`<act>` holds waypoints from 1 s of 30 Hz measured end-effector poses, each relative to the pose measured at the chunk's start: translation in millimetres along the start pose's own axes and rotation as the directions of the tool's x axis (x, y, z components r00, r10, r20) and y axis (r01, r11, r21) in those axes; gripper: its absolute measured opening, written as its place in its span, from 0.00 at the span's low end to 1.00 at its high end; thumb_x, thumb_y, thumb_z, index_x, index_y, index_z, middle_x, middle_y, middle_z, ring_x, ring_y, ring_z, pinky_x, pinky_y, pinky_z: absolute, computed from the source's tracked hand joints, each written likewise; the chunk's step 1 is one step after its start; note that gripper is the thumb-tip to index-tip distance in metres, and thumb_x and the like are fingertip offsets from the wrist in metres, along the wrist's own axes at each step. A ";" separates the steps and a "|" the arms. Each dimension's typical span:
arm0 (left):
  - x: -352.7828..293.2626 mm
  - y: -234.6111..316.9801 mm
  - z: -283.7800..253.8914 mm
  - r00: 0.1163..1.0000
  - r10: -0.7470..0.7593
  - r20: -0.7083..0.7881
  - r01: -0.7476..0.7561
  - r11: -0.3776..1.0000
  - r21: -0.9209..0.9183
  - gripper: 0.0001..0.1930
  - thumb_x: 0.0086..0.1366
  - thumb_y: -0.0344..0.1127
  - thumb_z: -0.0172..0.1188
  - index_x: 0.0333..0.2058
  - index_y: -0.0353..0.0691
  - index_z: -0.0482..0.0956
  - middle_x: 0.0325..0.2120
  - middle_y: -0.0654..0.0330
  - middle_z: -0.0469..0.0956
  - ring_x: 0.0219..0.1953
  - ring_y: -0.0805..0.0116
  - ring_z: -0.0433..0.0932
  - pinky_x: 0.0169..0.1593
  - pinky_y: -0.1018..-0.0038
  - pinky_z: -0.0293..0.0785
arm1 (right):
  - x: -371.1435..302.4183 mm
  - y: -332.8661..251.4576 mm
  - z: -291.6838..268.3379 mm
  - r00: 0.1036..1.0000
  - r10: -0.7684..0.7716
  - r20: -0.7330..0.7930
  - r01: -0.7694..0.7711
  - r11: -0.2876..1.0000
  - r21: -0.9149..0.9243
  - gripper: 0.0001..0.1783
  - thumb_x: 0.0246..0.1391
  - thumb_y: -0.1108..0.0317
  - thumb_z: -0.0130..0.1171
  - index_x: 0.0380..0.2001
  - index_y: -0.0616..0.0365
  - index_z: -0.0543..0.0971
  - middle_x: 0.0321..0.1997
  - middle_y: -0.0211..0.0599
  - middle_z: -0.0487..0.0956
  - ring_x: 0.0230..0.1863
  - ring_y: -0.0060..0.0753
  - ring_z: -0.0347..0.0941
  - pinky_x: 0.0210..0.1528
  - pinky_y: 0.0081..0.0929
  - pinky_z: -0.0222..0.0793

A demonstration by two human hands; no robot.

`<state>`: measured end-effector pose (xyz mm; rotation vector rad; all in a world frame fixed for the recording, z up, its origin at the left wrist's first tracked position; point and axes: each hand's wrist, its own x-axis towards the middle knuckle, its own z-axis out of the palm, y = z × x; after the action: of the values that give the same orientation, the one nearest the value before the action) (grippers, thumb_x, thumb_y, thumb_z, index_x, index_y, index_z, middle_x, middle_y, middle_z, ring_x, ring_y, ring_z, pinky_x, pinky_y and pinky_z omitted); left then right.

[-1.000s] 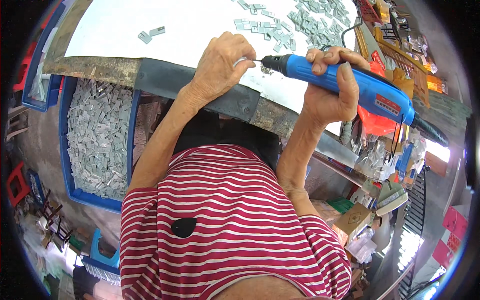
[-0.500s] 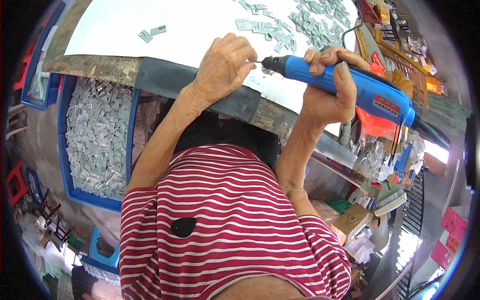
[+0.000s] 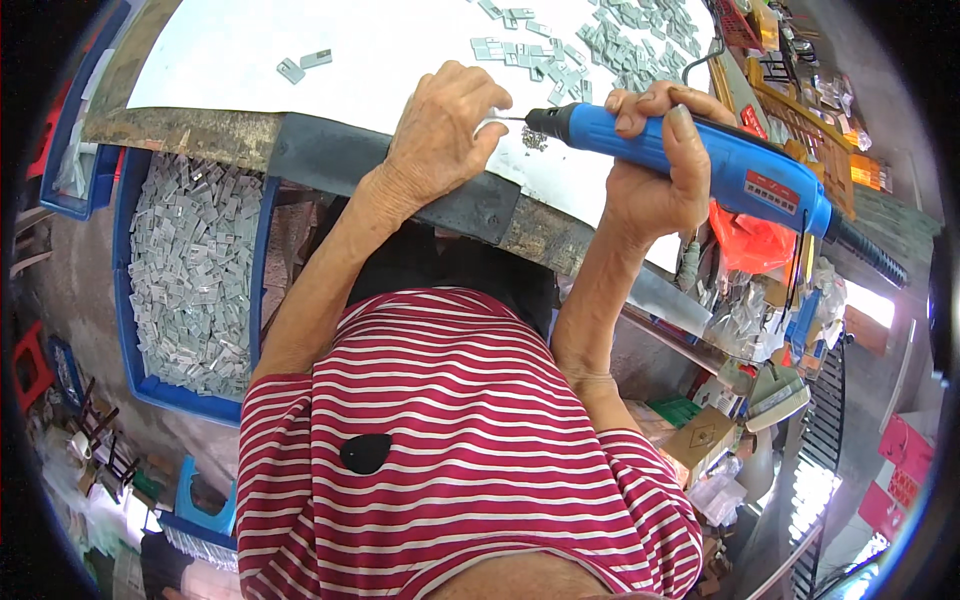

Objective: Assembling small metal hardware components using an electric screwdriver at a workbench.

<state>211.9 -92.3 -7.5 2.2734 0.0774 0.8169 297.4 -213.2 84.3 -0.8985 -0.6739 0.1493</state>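
Note:
My right hand (image 3: pixel 660 165) is wrapped round a blue electric screwdriver (image 3: pixel 720 165), held level with its tip toward the left. The thin bit (image 3: pixel 514 119) reaches the fingers of my left hand (image 3: pixel 440 130). Those fingers are pinched together over the white work surface (image 3: pixel 230 70). A pale sliver of a small grey piece (image 3: pixel 491 121) shows between the thumb and forefinger; the rest of it is hidden. Just below the screwdriver's nose lies a little heap of tiny screws (image 3: pixel 535 138).
Many flat grey pieces (image 3: pixel 640 45) lie spread at the far right of the table, and two more grey pieces (image 3: pixel 304 66) at the left. A blue crate (image 3: pixel 125 290) full of grey pieces stands below left. A red bag (image 3: pixel 750 240) and boxes (image 3: pixel 700 447) are on the right.
The screwdriver has shifted slightly right and up, away from my left fingers, and more of its bit shows. A pale edge of the piece is now visible in the left hand's pinch.

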 end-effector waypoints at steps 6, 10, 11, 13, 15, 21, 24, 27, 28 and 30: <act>0.1 -4.6 5.0 0.997 -0.058 -0.054 0.060 0.997 0.038 0.09 0.46 0.29 0.58 0.29 0.35 0.74 0.29 0.55 0.71 0.37 0.60 0.68 0.42 0.67 0.65 | 9.9 7.9 9.8 1.000 -0.011 0.017 0.013 0.996 -0.091 0.08 0.40 0.77 0.55 0.27 0.70 0.71 0.16 0.41 0.72 0.18 0.31 0.70 0.30 0.31 0.71; 1.3 -4.6 6.0 0.996 -0.091 -0.004 0.091 0.994 0.063 0.10 0.46 0.28 0.58 0.31 0.34 0.74 0.29 0.54 0.71 0.36 0.58 0.68 0.42 0.67 0.65 | 13.5 14.8 15.5 1.000 -0.005 0.013 0.006 0.992 -0.130 0.08 0.38 0.79 0.57 0.26 0.69 0.72 0.16 0.41 0.73 0.19 0.32 0.72 0.29 0.29 0.72; 1.4 -4.4 6.6 0.996 -0.089 -0.009 0.089 0.993 0.072 0.11 0.46 0.27 0.59 0.31 0.33 0.73 0.28 0.54 0.70 0.35 0.57 0.68 0.41 0.68 0.65 | 13.5 15.7 17.1 1.000 -0.001 0.015 0.003 0.992 -0.130 0.08 0.38 0.79 0.57 0.26 0.69 0.72 0.16 0.41 0.73 0.19 0.32 0.72 0.29 0.29 0.72; 2.8 -3.3 5.5 0.994 -0.106 0.006 0.105 0.992 0.072 0.10 0.46 0.28 0.59 0.30 0.33 0.73 0.28 0.54 0.70 0.35 0.57 0.68 0.41 0.67 0.66 | 13.5 17.2 19.3 1.000 0.001 0.013 0.001 0.985 -0.174 0.08 0.38 0.79 0.57 0.26 0.68 0.72 0.17 0.41 0.73 0.19 0.31 0.72 0.28 0.28 0.72; 3.3 -3.6 5.5 0.992 -0.121 0.022 0.119 0.990 0.071 0.10 0.47 0.28 0.59 0.30 0.33 0.73 0.27 0.54 0.70 0.34 0.57 0.68 0.40 0.67 0.66 | 14.1 19.1 19.2 1.000 0.002 0.021 0.002 0.983 -0.181 0.08 0.38 0.79 0.58 0.26 0.68 0.72 0.17 0.41 0.74 0.19 0.31 0.72 0.28 0.28 0.72; 2.5 -6.5 7.0 0.989 -0.147 0.032 0.145 0.988 0.060 0.08 0.47 0.28 0.59 0.28 0.34 0.72 0.25 0.54 0.69 0.31 0.57 0.69 0.38 0.65 0.66 | 15.0 20.3 21.3 1.000 0.019 0.015 -0.016 0.978 -0.207 0.09 0.37 0.79 0.59 0.26 0.68 0.72 0.17 0.41 0.74 0.18 0.30 0.73 0.27 0.27 0.72; 3.1 -6.6 7.5 0.989 -0.147 0.021 0.145 0.988 0.056 0.08 0.47 0.28 0.59 0.27 0.34 0.72 0.23 0.54 0.69 0.31 0.57 0.69 0.37 0.66 0.66 | 15.7 21.8 20.6 1.000 0.023 0.018 -0.019 0.977 -0.212 0.09 0.37 0.79 0.59 0.26 0.68 0.72 0.17 0.41 0.74 0.18 0.30 0.73 0.26 0.26 0.72; 3.6 -6.2 7.6 0.988 -0.151 0.026 0.150 0.987 0.048 0.07 0.47 0.28 0.58 0.27 0.34 0.72 0.23 0.54 0.69 0.30 0.58 0.69 0.36 0.66 0.66 | 16.4 23.5 18.4 0.999 0.024 0.026 -0.017 0.974 -0.225 0.08 0.37 0.79 0.58 0.25 0.68 0.72 0.18 0.41 0.74 0.18 0.30 0.73 0.26 0.26 0.72; 3.8 -6.2 7.7 0.989 -0.146 0.027 0.144 0.988 0.053 0.07 0.47 0.28 0.59 0.27 0.34 0.72 0.23 0.54 0.69 0.30 0.58 0.69 0.36 0.66 0.65 | 16.4 23.8 17.8 0.999 0.024 0.023 -0.017 0.972 -0.235 0.08 0.37 0.79 0.58 0.25 0.68 0.72 0.18 0.41 0.74 0.17 0.30 0.73 0.25 0.26 0.72; 3.9 -6.0 7.1 0.989 -0.143 0.028 0.141 0.988 0.060 0.07 0.47 0.28 0.59 0.27 0.35 0.71 0.23 0.54 0.69 0.30 0.58 0.69 0.36 0.66 0.65 | 16.6 24.5 18.9 0.999 0.021 0.026 -0.014 0.973 -0.231 0.08 0.37 0.79 0.58 0.25 0.68 0.72 0.18 0.42 0.74 0.17 0.30 0.73 0.25 0.26 0.73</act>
<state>220.2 -91.0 -13.2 2.3040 0.2486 0.7111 302.9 -178.5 81.8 -1.1274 -0.7199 0.1010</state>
